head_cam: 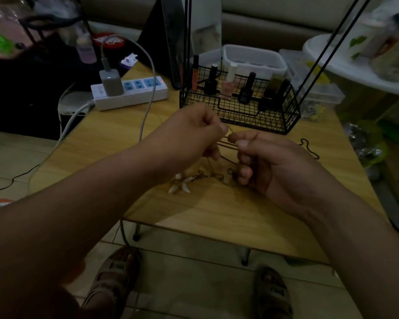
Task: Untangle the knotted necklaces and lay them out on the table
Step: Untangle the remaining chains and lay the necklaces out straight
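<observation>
Now, both hands work raised above the table (217,215). Your left hand (189,134) pinches a fine gold chain (229,131) between thumb and forefinger. Your right hand (272,162), fingers curled, pinches the same chain just beside it. The tangle hangs below the hands, ending in a white shell pendant (180,183) under the left hand, on the wood or just over it. A black cord (309,149) trails on the table beyond the right hand. No necklace appears freed and laid out yet.

The step in hand looks like loosening the knot. Pinch lightly, hold the two grips near each other so the chain is slack, and tease loops apart rather than pulling. Tension would probably tighten the knot or strain the thin links.

Beyond the hands, a black wire basket (293,116) holds upright nail polish bottles (227,84). Behind it stand a white plastic tub (279,65) and, further right, a clear lidded box (320,93); their contents are too blurred to name.
</observation>
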Tool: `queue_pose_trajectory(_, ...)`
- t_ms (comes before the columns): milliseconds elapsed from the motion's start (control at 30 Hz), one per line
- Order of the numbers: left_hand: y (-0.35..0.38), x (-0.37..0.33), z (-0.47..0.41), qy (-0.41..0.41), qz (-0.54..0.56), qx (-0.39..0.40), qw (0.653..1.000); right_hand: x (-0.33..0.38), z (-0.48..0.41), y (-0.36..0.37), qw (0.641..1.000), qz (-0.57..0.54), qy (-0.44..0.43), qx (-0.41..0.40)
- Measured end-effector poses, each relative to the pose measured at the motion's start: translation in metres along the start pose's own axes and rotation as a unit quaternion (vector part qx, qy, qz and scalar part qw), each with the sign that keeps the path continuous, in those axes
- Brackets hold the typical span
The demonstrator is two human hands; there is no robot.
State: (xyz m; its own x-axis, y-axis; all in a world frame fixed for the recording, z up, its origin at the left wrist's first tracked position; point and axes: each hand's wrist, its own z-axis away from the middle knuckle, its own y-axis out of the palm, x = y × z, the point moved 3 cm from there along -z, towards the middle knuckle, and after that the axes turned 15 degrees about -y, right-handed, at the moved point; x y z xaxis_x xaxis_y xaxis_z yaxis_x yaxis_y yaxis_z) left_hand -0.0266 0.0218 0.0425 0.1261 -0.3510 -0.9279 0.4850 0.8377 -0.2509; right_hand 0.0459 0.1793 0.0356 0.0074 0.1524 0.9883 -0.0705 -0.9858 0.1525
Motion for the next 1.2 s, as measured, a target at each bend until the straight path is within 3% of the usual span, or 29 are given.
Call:
queue_pose_trajectory(167, -0.002, -0.006, 0.002, -0.030, 0.016, 0.079, 0.996, 0.005, 0.002, -0.006, 0.995, 0.102, -0.009, -0.010)
queue_pose_trajectory(367, 0.002, -0.010, 0.001, -0.076, 0.104, 0.148, 0.981, 0.021, 0.005, 0.002, 0.999, -0.036, -0.008, 0.026)
queue_pose_trajectory(533, 0.001, -0.015, 0.003, -0.020, 0.060, 0.194, 0.979, 0.051, 0.002, -0.006, 0.990, -0.085, -0.099, 0.060)
queue_pose_trajectory(700, -0.004, -0.013, 0.008, 0.035, -0.119, 0.113, 0.986, 0.068, 0.004, -0.015, 0.981, -0.078, -0.163, 0.068)
queue_pose_trajectory(867, 0.005, 0.005, 0.007, -0.005, -0.131, 0.040, 0.991, 0.085, 0.013, -0.019, 0.974, -0.079, -0.208, 0.040)
queue_pose_trajectory(1200, 0.012, 0.009, 0.019, -0.023, -0.194, 0.037, 0.980, 0.094, 0.032, -0.074, 0.971, -0.071, -0.177, -0.146)
